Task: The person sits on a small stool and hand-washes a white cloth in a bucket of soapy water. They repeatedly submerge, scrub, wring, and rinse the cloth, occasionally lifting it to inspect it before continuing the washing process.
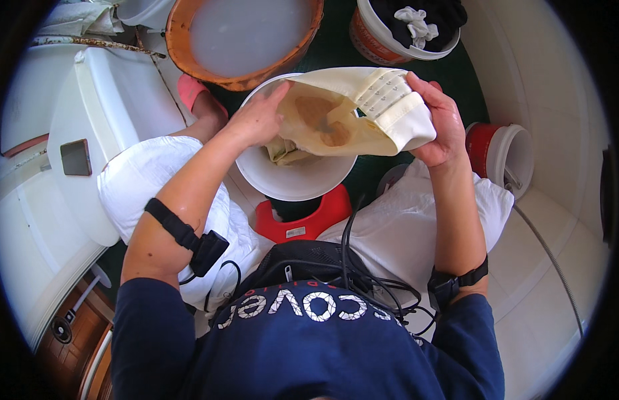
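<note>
A cream garment point(334, 80), apparently a waist girdle, is stretched between my two hands above a white bucket point(299, 187). Rows of small hook-and-eye fastenings point(384, 92) run along its right part, and brown patches show within its open middle. My right hand point(442, 122) grips the fastening end from the right, its thumb on top and most fingers behind the cloth. At the left edge my left hand point(259, 117) holds the garment, index finger extended along it. Below, inside the bucket, lies some bunched cream cloth point(280, 152); whether it belongs to the same garment is unclear.
An orange-brown basin point(179, 42) of cloudy water stands ahead. Beyond my right hand, a bucket point(372, 42) holds black clothes and a white cloth. A red plastic stool point(309, 220) sits between my legs. At right are a tipped bucket point(522, 155) and a metal hose point(552, 255).
</note>
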Demonstrator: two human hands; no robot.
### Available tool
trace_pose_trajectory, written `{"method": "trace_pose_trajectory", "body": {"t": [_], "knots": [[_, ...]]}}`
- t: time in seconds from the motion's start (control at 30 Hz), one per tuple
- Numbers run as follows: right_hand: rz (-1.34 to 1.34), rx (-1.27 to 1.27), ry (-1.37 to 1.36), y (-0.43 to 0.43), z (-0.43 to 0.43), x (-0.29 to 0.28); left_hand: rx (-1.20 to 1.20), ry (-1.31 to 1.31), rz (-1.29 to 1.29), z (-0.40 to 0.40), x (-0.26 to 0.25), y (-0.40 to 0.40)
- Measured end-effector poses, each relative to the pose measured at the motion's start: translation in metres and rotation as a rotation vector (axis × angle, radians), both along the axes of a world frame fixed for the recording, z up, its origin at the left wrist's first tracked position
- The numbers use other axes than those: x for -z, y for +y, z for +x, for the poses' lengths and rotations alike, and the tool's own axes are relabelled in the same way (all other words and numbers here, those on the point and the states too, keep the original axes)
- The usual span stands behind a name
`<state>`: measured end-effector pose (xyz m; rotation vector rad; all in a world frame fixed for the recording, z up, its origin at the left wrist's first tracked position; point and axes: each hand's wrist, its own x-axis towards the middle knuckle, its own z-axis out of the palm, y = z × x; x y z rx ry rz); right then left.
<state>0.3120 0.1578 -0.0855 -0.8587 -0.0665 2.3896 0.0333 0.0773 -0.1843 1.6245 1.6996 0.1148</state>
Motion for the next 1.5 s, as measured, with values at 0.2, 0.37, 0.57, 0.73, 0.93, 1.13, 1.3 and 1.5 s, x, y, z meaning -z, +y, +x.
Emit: {"method": "trace_pose_trajectory", "body": {"t": [0.2,0.37,0.57,0.73,0.93,1.13,1.3,1.5], "knots": [[-0.006,0.009,0.033,-0.001,-0.003,-0.007,-0.416,-0.239,-0.303,0.01,0.028,0.002],[-0.019,-0.022,0.057,-0.004,-0.007,-0.016,-0.971,-0.421,-0.379,0.031,0.05,-0.018],[0.021,0.027,-0.193,-0.007,-0.015,-0.02,-0.879,-0.841,-0.562,0.033,0.058,-0.02],[-0.027,0.009,-0.312,-0.006,-0.02,-0.017,-0.803,-1.209,-0.618,0.033,0.014,-0.031],[-0.05,0.003,-0.311,-0.008,-0.024,-0.015,-0.661,-1.291,-0.454,0.02,-0.032,-0.044],[-0.007,-0.039,-0.339,-0.01,-0.027,-0.012,-0.892,-1.322,-0.301,0.015,-0.051,-0.058],[0.003,-0.033,-0.342,-0.009,-0.025,-0.006,-0.825,-1.243,-0.077,0.017,-0.059,-0.068],[0.017,-0.082,-0.376,-0.01,-0.03,-0.003,-0.696,-1.18,-0.021,0.013,-0.064,-0.073]]}}
